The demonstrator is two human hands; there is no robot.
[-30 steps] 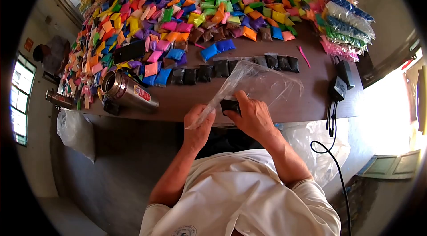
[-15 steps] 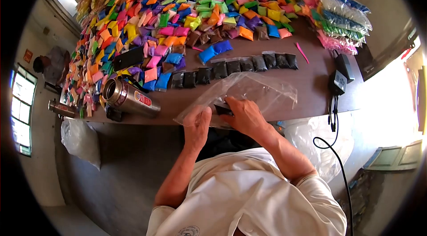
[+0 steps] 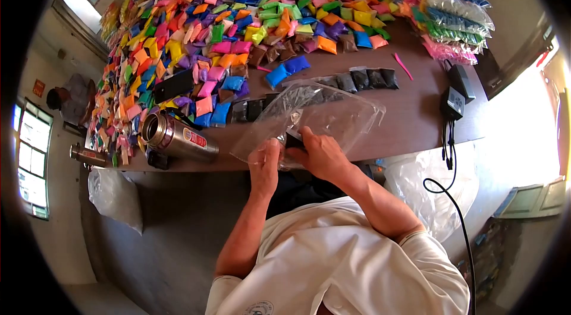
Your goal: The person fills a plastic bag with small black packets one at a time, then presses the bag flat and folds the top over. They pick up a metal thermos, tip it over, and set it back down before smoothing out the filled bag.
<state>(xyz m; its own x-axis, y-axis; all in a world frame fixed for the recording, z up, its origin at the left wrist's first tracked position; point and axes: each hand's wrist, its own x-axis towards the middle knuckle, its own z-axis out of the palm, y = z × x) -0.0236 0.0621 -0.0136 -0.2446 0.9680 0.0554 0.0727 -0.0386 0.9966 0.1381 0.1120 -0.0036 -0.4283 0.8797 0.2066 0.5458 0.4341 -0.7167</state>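
Where the open steel flask (image 3: 184,136) sits near the front edge of the table (image 3: 220,134), small blue packets (image 3: 220,114) lie just behind it. Further right, the left hand (image 3: 264,160) is at the near left of a clear bag (image 3: 348,116), thumb up; film overlaps its fingers, so I cannot tell whether they pinch the plastic. Between the hands is a dark packet (image 3: 293,139), clamped between the right hand's (image 3: 324,157) thumb and forefinger, close against the film. Good handling here probably means spreading the thin film with the left fingers, holding the packet by its edge, and keeping wrists low so nothing snags. A row of dark packets (image 3: 360,80) runs behind the bag; sleeves and film are best kept off it.
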